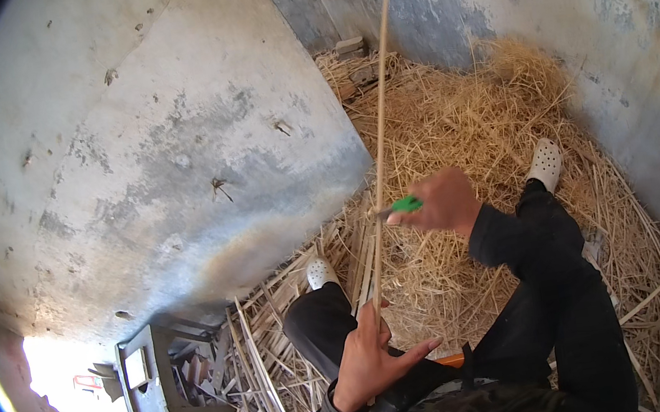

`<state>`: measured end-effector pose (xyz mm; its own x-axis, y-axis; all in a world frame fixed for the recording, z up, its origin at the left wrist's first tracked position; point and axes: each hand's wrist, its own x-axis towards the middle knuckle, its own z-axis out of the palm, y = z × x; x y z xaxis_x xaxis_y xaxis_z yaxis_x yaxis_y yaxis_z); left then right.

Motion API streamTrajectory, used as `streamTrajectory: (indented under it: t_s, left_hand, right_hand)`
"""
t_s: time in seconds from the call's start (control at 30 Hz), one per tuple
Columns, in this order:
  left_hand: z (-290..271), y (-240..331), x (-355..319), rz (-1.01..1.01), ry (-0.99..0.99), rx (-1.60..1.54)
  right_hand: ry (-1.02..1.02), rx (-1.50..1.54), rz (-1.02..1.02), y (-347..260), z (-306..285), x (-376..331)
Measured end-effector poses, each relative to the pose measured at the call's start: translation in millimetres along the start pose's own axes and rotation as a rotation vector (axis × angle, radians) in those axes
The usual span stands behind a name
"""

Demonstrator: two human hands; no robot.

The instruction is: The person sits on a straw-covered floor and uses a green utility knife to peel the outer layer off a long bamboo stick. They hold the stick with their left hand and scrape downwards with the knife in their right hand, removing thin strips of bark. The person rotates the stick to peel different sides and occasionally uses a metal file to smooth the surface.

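A long, thin bamboo strip [381, 106] slants up and away from me, its far end up in front of the back wall. At its lower end is my left hand [369, 361], fingers curled against the strip and thumb stretched out to the right. My right hand [444, 205], slightly blurred, is closed around the green handle of a knife [406, 204]. The knife's dark blade meets the strip roughly two thirds of the way down. Part of the strip's near end is hidden by my left fingers.
Straw-like shavings [461, 120] cover the floor between my outstretched legs. Loose split strips [256, 368] lie at the left, beside a grey box-like metal thing [149, 387]. Worn plaster walls [169, 144] stand close on both sides. Bright light comes from an opening [71, 402] at the lower left.
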<state>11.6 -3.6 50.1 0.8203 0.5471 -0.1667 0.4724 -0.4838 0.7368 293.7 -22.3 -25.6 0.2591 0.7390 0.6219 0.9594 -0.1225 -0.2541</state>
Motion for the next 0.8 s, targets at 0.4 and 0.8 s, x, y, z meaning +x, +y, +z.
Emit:
streamTrajectory:
  t_s: [0.4, 0.8]
  left_hand:
    - [5, -13, -21, 0.062, -0.092, 0.037]
    - [6, -8, -7, 0.141, -0.019, 0.035]
  right_hand:
    - [-0.057, -0.034, 0.170, 32, -1, -3]
    - [-0.195, 0.051, -0.015, -42, -4, -39]
